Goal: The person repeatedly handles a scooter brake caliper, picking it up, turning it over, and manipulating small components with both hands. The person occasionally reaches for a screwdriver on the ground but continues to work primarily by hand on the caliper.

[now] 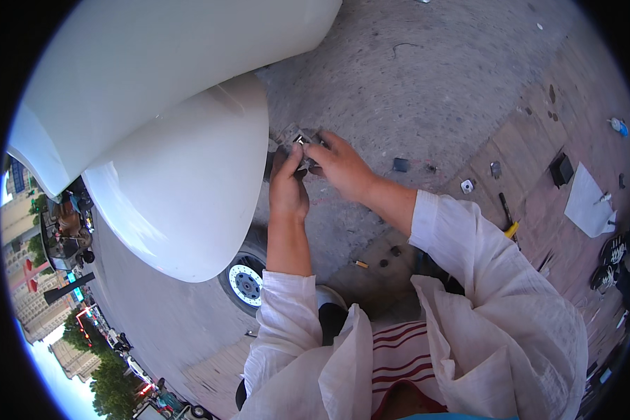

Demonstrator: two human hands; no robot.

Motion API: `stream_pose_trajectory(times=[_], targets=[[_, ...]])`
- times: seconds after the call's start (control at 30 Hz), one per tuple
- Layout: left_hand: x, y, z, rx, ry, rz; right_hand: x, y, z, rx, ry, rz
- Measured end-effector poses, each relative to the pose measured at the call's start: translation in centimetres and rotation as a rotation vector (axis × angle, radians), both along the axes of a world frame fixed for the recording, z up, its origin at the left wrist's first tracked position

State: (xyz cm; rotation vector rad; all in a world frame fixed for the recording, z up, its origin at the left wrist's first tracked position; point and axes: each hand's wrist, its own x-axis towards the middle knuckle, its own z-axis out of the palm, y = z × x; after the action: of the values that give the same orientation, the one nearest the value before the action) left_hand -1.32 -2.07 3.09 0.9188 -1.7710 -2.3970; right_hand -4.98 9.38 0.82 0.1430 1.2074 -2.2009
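Both hands meet in the upper middle, just right of the white vehicle panel [182,182]. Between their fingertips is a small metal piece [299,139] with a shiny silver part and a dark slot; its exact kind is too small to make out. My left hand [288,190] grips it from below, thumb on top. From the right, my right hand [344,166] closes on it, thumb and fingers pressed together. The fingers partly cover the piece.
A second white panel [189,49] curves overhead, and a wheel [246,283] stands below. On the ground at right lie a dark square piece [400,164], a small white square part [467,186], a yellow-handled tool [511,229], a black box [561,170] and a white sheet [585,203].
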Motion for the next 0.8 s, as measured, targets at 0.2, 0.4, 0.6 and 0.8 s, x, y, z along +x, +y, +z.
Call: stream_pose_trajectory(times=[0.2,0.4,0.6,0.8], targets=[[-3.1,0.1,-0.9,0.184,0.101,0.079,-1.3,-0.9,-1.7,-0.037,0.054,-0.132],[-4.5,1.0,-0.7,0.208,0.134,0.062,-1.9,-0.7,-0.7,0.144,0.161,-0.284],[-5.1,0.9,-2.3,0.254,0.168,0.058,-2.2,-0.8,-0.4,0.128,0.202,-0.296],[-5.3,1.9,-2.7,0.159,0.161,0.131,-2.1,-1.8,-1.0,0.133,0.203,-0.409]])
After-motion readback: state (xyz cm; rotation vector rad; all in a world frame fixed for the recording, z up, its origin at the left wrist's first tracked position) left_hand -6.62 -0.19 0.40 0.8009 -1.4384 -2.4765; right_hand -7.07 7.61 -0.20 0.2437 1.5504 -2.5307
